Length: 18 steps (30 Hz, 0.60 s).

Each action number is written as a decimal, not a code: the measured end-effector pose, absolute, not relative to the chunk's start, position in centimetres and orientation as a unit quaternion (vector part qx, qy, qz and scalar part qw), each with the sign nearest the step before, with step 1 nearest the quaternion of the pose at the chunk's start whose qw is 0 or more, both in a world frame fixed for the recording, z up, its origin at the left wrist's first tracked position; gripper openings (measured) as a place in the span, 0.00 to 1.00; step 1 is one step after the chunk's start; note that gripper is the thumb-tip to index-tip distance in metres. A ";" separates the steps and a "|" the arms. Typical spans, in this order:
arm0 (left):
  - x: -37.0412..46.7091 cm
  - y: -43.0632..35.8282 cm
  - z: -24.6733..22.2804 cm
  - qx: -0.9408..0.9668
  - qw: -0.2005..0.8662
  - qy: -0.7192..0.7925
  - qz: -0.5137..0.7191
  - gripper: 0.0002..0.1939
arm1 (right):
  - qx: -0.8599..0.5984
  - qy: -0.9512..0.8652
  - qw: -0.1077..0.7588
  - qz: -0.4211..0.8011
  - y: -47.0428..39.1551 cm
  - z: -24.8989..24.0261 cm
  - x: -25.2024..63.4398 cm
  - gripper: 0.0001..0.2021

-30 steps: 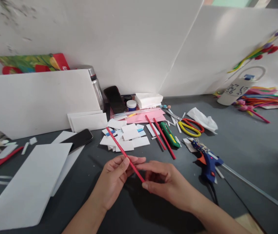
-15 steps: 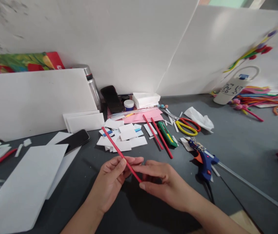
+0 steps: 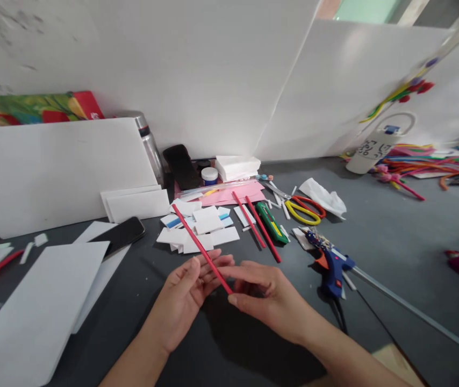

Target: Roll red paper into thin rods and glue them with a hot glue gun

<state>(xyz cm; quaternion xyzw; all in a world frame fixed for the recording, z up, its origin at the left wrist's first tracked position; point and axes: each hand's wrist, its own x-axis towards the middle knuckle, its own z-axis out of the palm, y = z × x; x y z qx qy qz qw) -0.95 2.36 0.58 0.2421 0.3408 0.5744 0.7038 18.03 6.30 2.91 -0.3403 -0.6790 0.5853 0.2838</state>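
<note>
A thin red stick (image 3: 201, 244) slants up and to the left above the table. My right hand (image 3: 264, 295) pinches its lower end between thumb and fingertips. My left hand (image 3: 187, 298) is open, palm up, with the thumb raised off the stick and the fingers stretched out beneath it. The stick passes across those fingers; whether it rests on them is hard to tell. Just beyond my hands lies a heap of white card pieces (image 3: 209, 221), some with blue. To its right are two more red sticks (image 3: 249, 220) (image 3: 264, 230) and a green cutter (image 3: 271, 222).
Scissors (image 3: 304, 209) with yellow and red handles and a blue glue gun (image 3: 336, 269) with a long clear glue stick lie to the right. White boards (image 3: 40, 306) and a phone (image 3: 124, 235) are at left. A bottle (image 3: 370, 150) stands at back right.
My left thumb has lifted off the red stick and the left fingers have opened out. My right hand keeps its pinch on the lower end. The view has shifted slightly.
</note>
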 end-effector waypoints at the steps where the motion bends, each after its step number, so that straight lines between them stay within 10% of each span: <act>1: -1.0 2.4 0.6 0.237 0.706 0.337 0.576 0.20 | -0.340 -0.670 0.292 0.592 6.4 2.9 18.1 0.21; 13: -1.2 2.4 0.6 0.215 0.682 0.406 0.569 0.05 | -0.385 -0.520 0.362 0.671 7.3 3.3 18.6 0.21; 18: -0.5 2.2 1.2 0.251 0.645 0.438 0.574 0.15 | -0.386 -0.515 0.362 0.674 7.2 2.9 18.3 0.22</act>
